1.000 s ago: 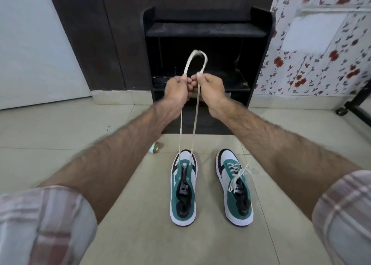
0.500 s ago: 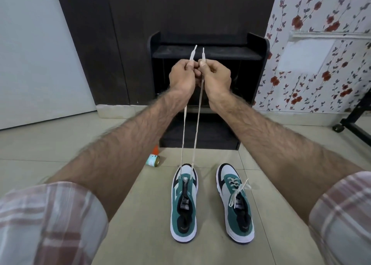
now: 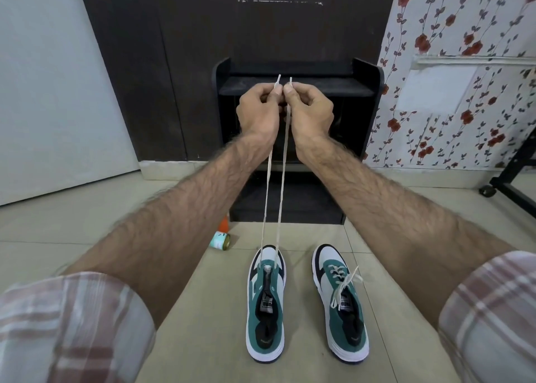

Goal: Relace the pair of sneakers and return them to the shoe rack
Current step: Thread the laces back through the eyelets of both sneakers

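Observation:
Two teal-and-white sneakers stand side by side on the tiled floor, toes toward the rack. The left sneaker (image 3: 265,307) has its cream lace (image 3: 280,197) threaded only through the eyelets nearest the toe, both strands running taut up to my hands. My left hand (image 3: 259,108) pinches one lace end and my right hand (image 3: 309,108) pinches the other; the two tips stick up side by side at equal height. The right sneaker (image 3: 340,307) is fully laced with a tied bow. The black shoe rack (image 3: 298,91) stands behind my hands against the dark wall.
A small tin can (image 3: 219,241) lies on its side left of the sneakers, with an orange object (image 3: 224,224) behind it. A black wheeled frame (image 3: 504,179) stands at the right by the floral wallpaper. A white door panel fills the left.
The lace slid through my fingers from a loop held above my hands to just the two tips showing. My hands rose and the strands drew taut.

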